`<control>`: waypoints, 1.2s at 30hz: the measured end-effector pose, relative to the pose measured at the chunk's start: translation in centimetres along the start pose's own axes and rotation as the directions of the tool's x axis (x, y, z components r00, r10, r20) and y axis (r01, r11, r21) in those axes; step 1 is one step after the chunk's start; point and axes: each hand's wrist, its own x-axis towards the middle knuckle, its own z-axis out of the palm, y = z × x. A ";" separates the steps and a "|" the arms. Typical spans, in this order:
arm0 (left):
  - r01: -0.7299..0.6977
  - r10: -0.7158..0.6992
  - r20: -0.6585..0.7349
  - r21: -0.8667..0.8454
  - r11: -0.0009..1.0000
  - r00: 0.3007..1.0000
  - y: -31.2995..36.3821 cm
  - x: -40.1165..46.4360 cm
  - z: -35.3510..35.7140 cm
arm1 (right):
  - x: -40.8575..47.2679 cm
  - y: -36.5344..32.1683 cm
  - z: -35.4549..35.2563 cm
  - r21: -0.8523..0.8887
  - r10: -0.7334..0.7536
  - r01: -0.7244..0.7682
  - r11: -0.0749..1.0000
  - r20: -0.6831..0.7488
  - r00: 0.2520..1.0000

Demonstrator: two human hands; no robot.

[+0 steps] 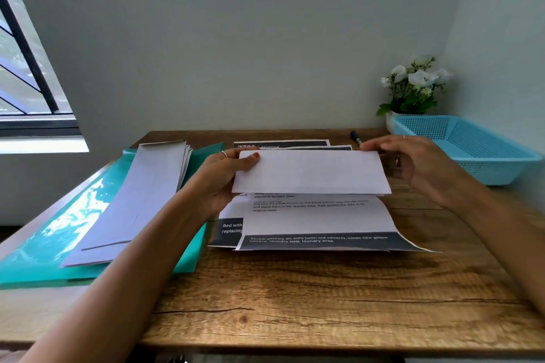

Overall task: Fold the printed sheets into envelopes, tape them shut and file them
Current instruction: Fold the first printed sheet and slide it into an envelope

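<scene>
We sit at the brown wooden plank table [324, 289], and our two bare hands work over its far middle. Left of our left hand [224, 177] lies the translucent teal plastic folder [44, 256], and on it rests the stack of long folded white paper envelopes [138, 194], which we judge to be finished pieces. Beyond and to the right of our right hand [418, 165] stands the pale blue perforated plastic basket [472, 144].

Under both hands lies the small pile of printed white sheets with dark header bands [230, 230]. The top printed sheet [318, 183] is the one in hand: its far part is turned over toward us, so its blank white back faces up, while its near part with the dark band lies flat on the pile.

Our left hand pinches the left end of this folded flap, thumb on top, fingers underneath. Our right hand is loosely curved at the flap's right end, fingertips touching the top edge; whether it truly grips we cannot tell.

We judge the step to be the folding, well short of taping. Next we need to line up the edges squarely and press the crease flat.
</scene>
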 end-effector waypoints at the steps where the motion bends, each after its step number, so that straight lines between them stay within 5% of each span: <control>1: -0.016 0.016 0.002 0.005 1.000 1.000 0.0 0.0 0.0 | 0.1 -0.4 0.0 -0.116 -0.049 0.046 0.992 -0.021 0.999; 8: -0.113 0.112 0.015 0.046 0.993 0.994 0.1 -0.2 0.1 | 2.5 -5.1 5.1 -0.693 -0.166 0.318 0.647 0.279 0.946; 16: -0.193 0.190 0.067 0.053 0.980 0.980 -0.3 -0.5 0.2 | 3.3 -4.6 12.4 -0.758 -0.102 0.381 0.530 0.389 0.916; 25: -0.265 0.275 -0.081 0.116 0.957 0.958 -0.5 0.4 -0.6 | 2.6 -3.6 8.0 -0.772 -0.035 0.300 0.561 0.339 0.940; 30: -0.248 0.257 -0.108 0.089 0.965 0.960 -0.4 0.9 -1.3 | 1.8 -2.7 4.5 -0.590 0.093 0.143 0.795 0.352 0.931; 36: -0.253 0.264 -0.128 0.100 0.962 0.956 -0.6 1.2 -1.4 | 1.7 -0.9 3.4 -0.441 0.022 0.047 0.897 0.149 0.989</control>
